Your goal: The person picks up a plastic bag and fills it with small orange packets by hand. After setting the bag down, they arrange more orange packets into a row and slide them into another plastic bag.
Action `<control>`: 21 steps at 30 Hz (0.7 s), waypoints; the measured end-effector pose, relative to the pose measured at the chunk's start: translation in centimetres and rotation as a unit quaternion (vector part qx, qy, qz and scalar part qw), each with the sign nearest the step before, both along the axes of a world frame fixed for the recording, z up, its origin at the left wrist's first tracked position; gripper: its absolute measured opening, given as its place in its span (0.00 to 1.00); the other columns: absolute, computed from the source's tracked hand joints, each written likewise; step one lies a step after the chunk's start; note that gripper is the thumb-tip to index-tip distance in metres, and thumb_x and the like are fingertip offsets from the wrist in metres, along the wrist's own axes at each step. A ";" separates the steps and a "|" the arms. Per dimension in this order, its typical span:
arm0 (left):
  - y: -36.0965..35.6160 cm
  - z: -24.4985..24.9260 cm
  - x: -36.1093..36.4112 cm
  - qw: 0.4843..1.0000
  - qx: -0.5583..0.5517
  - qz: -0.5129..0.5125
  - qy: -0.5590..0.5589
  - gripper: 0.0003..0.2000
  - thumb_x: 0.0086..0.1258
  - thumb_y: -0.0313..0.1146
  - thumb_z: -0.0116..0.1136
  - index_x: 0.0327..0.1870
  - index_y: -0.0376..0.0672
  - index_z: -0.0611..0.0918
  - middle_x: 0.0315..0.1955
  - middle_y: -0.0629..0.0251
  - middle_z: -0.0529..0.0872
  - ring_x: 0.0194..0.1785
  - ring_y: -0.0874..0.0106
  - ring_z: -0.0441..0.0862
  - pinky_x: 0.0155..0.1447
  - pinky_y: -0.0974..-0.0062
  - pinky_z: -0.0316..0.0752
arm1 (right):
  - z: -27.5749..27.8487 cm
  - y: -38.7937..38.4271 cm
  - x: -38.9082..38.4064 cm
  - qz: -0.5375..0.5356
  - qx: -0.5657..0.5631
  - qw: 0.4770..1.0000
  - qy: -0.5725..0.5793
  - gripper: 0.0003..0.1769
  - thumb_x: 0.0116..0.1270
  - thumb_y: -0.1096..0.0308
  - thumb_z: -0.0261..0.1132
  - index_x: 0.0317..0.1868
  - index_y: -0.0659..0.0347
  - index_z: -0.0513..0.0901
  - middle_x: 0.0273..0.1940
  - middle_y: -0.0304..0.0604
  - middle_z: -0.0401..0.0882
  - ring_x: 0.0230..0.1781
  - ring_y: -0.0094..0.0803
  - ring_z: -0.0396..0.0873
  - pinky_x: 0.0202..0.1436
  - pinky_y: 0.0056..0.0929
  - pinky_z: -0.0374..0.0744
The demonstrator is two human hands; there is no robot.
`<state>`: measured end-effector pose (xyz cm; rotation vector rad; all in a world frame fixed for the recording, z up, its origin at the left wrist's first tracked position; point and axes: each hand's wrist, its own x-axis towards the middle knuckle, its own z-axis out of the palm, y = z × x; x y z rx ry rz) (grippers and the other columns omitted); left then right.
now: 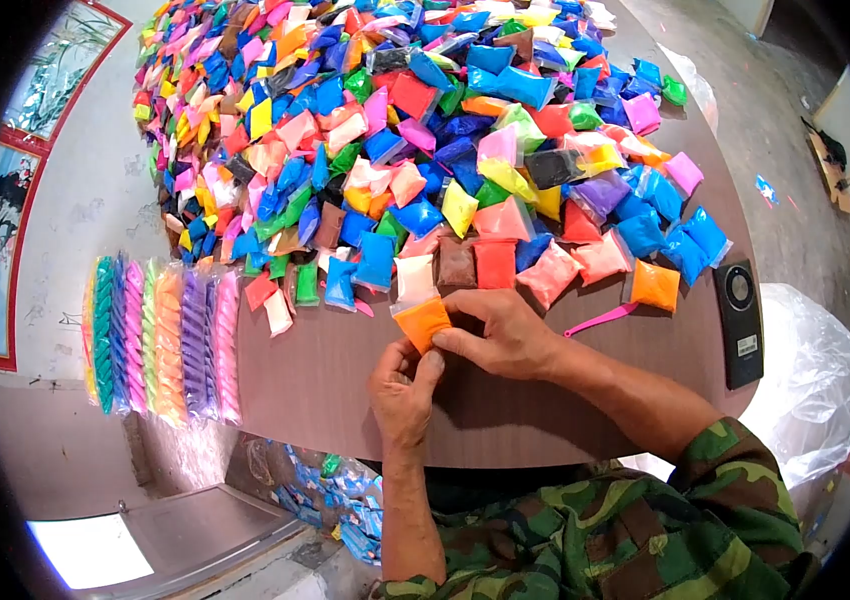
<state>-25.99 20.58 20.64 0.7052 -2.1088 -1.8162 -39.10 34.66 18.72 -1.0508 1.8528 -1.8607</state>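
Between my two hands, close above the table, is a small orange packet (421, 322) in a clear plastic bag. The fingers and thumb of my left hand (403, 398) pinch its lower edge. My right hand (495, 335) grips its right side, thumb in front and fingers behind. Just beyond the orange packet lie a pale cream packet (414, 277), a brown packet (456, 263) and a red packet (496, 264). To the right of my right hand a pink plastic stick tool (600, 318) rests on the table.
A large heap of coloured packets (395, 130) covers the far side of the table (315, 390). Bagged twisted coloured strips (165, 340) hang at the left edge. A black device with a round dial (740, 325) lies at the right edge, near clear plastic sheeting (810, 370).
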 end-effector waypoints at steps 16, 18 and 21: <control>0.3 -0.5 0.2 0.999 -0.021 0.009 0.024 0.17 0.82 0.40 0.67 0.60 0.35 0.84 0.46 0.66 0.89 0.49 0.78 0.87 0.57 0.79 0.82 | -0.7 -0.2 0.0 0.013 -0.004 0.999 -0.035 0.16 0.72 0.63 0.73 0.49 0.67 0.85 0.36 0.58 0.86 0.35 0.47 0.87 0.40 0.43 0.82; 0.3 -0.3 0.1 0.999 -0.019 0.003 0.029 0.18 0.82 0.42 0.66 0.60 0.35 0.84 0.46 0.66 0.89 0.50 0.78 0.86 0.57 0.79 0.81 | -0.4 0.0 0.0 0.017 0.014 1.000 -0.011 0.16 0.72 0.62 0.73 0.49 0.67 0.85 0.36 0.59 0.86 0.35 0.48 0.88 0.40 0.43 0.82; 0.2 -0.5 0.2 1.000 -0.010 0.003 0.024 0.21 0.81 0.46 0.68 0.61 0.37 0.85 0.48 0.66 0.89 0.51 0.78 0.86 0.59 0.79 0.81 | 0.2 0.3 -0.2 0.030 0.048 0.998 0.001 0.15 0.73 0.62 0.72 0.50 0.67 0.85 0.37 0.59 0.87 0.37 0.46 0.89 0.41 0.43 0.82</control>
